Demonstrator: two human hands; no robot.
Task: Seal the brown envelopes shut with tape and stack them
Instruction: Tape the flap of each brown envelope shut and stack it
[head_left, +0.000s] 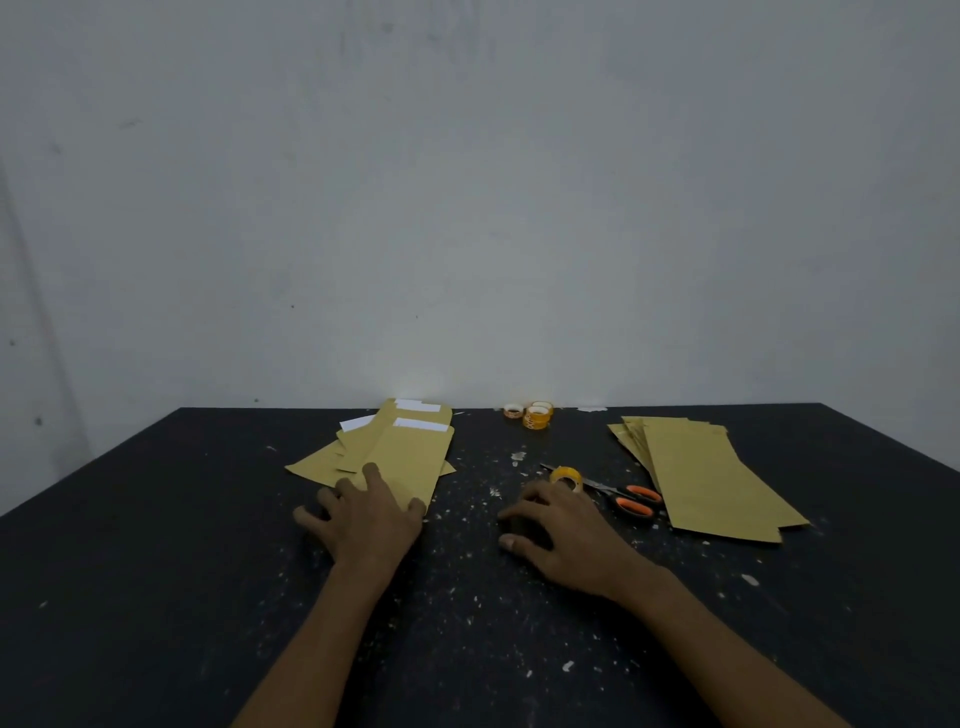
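Note:
A loose pile of brown envelopes (400, 449) with white paper showing at their far ends lies left of centre on the black table (156, 519). My left hand (366, 517) rests flat with spread fingers on the near end of this pile. A second stack of brown envelopes (706, 475) lies at the right. My right hand (563, 530) rests on the table with loosely curled fingers, holding nothing; its fingertips are just in front of a yellow tape roll (567, 477).
Orange-handled scissors (623, 496) lie right of the tape roll. More tape rolls (535, 414) stand at the table's far edge against a grey wall. White flecks and scraps dot the tabletop.

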